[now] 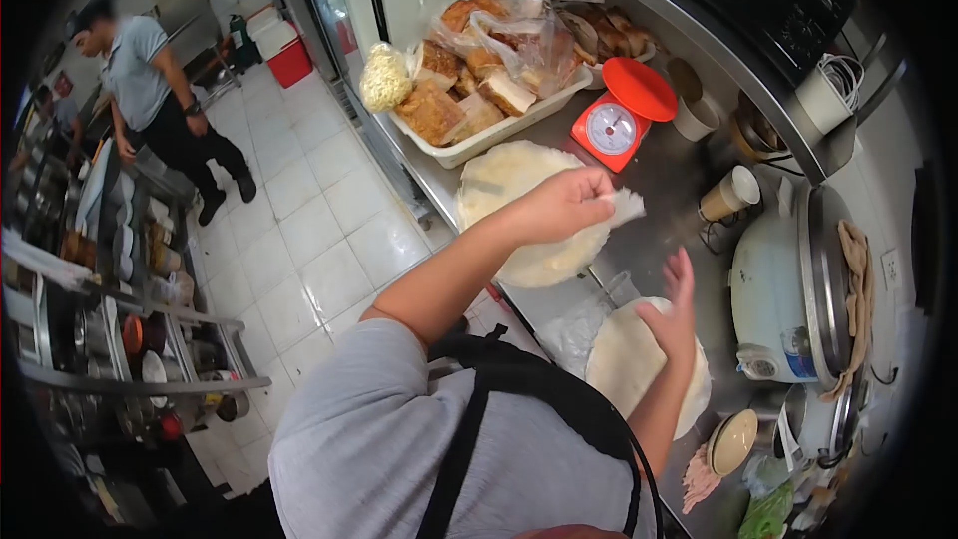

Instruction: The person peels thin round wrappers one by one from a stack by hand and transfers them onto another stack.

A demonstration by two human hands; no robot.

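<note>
Two pale, thin rounds lie on the steel surface [679, 210]: the far round [489, 180] beneath the left hand [574, 202], the near round [621, 364] partly behind the right forearm. The left fingers pinch a flimsy white scrap [628, 208]; whether it joins the far round is hard to tell from this angle. The right hand [675, 317] grasps nothing, its fingers spread. Handling this thin stuff seems to be the step in hand, and the next move probably calls for a light grip.

Past the far round stand a red scale [609, 132] and a white tub [499, 143] heaped with browned chunks [432, 110]. A paper cup [736, 190] sits near a large white cooker [768, 284]. Across the tiled floor [299, 210], a person [145, 60] in a grey shirt stands near a red cooler [287, 62].
</note>
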